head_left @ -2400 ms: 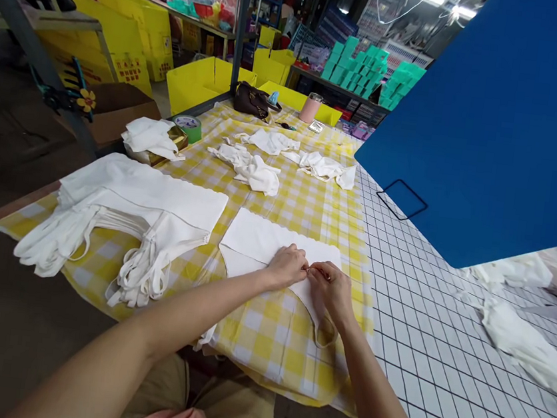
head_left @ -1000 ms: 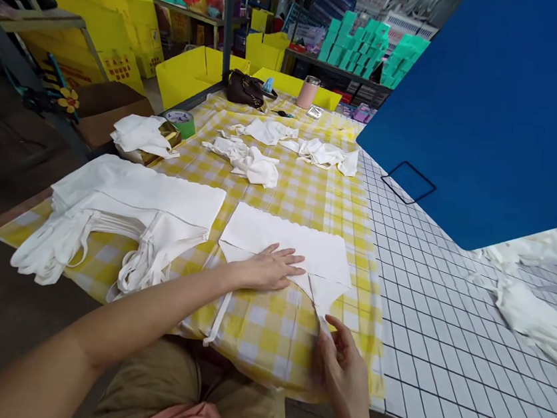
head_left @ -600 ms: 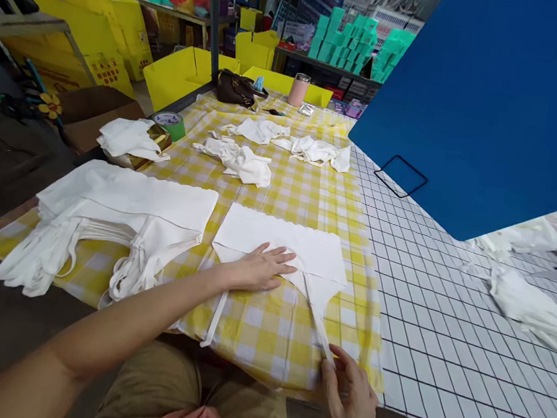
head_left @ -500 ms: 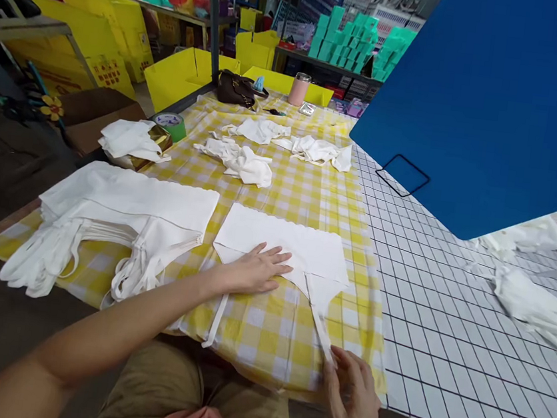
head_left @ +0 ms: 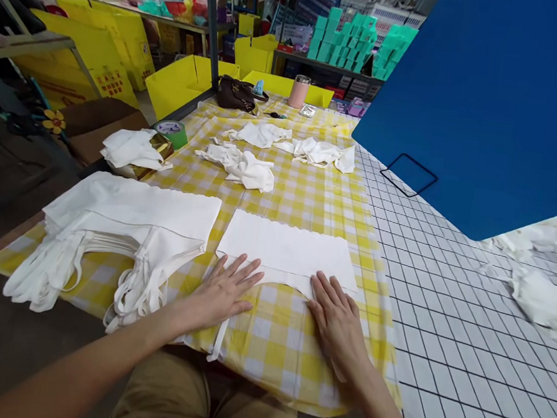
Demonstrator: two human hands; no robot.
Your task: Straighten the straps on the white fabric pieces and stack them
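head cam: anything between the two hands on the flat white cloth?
Only bare yellow checked tablecloth and the white cloth's curved lower edge lie between the left hand and right hand, both pressed flat, in the head view.

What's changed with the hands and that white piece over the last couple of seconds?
The right hand let go of the strap it was pulling toward the table edge and came back up; it now lies flat, palm down, on the lower right of the white cloth piece. The left hand slid toward the near edge, fingers spread. The stack of white pieces and crumpled cloths stayed put.
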